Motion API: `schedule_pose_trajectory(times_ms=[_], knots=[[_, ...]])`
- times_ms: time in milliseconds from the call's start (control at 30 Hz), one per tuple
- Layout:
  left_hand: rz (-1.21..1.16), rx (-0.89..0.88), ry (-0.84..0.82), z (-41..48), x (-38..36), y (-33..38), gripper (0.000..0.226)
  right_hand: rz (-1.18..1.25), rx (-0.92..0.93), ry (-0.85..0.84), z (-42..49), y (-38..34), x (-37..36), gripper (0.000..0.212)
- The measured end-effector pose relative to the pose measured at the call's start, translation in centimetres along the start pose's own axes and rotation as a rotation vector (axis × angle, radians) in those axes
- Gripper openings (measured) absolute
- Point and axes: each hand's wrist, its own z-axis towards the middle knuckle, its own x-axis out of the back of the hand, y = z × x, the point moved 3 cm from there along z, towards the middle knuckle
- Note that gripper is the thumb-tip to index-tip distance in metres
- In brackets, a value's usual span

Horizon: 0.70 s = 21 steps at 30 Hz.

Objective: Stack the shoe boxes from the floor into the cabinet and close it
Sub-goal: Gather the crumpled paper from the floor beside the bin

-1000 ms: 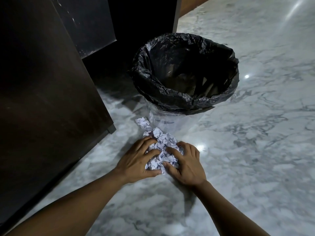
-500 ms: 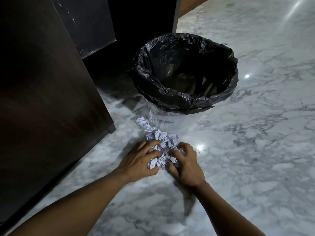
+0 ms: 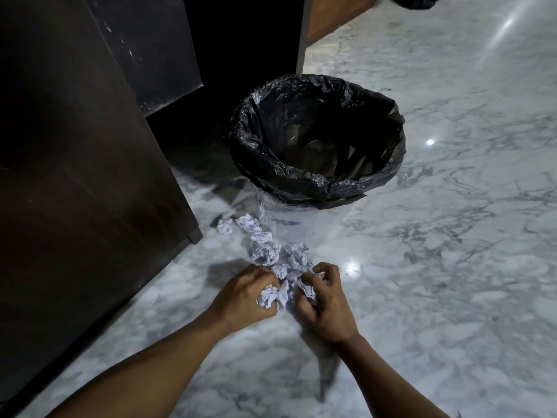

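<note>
No shoe box is in view. Several crumpled white paper balls (image 3: 265, 251) lie on the marble floor in front of a bin. My left hand (image 3: 241, 300) is curled around some of the crumpled paper (image 3: 269, 297) at the near end of the pile. My right hand (image 3: 327, 303) faces it, fingers bent around more crumpled paper (image 3: 307, 289). Both hands rest low on the floor, almost touching each other. A dark wooden cabinet side (image 3: 75, 176) stands to the left.
A round bin lined with a black plastic bag (image 3: 316, 140) stands just beyond the paper, open at the top. A single paper ball (image 3: 225, 226) lies near the cabinet's corner foot (image 3: 194, 236). Marble floor (image 3: 452, 267) stretches to the right. A brown wooden panel (image 3: 331, 13) is at the back.
Both hands have closed in on the paper and pulled slightly toward me, bunching some of it. Several balls now lie uncovered beyond my fingers.
</note>
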Motion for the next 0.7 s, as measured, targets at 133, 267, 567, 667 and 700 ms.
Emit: schedule_pose_trajectory(times_ms=[133, 267, 567, 667, 700], knots=[[-0.085, 0.094, 0.017, -1.4, 1.3, 1.4, 0.027, 0.044, -0.012, 0.066, -0.9, -1.8, 0.9, 0.019], [-0.082, 0.089, 0.046, -1.3, 4.2, 4.1, 0.026, 0.094, -0.012, 0.125, -0.7, -4.8, 3.9, 0.018], [0.069, -0.117, 0.240, 7.1, 19.0, 12.1, 0.023, 0.046, 0.211, 0.320, 5.2, -17.1, 17.2, 0.020], [0.158, -0.174, 0.225, 11.1, 24.4, 14.6, 0.024, -0.074, 0.259, 0.320, 9.9, -20.5, 22.0, 0.020], [0.193, -0.178, 0.202, 12.6, 25.9, 15.2, 0.026, -0.126, 0.267, 0.291, 11.6, -21.3, 23.5, 0.020]])
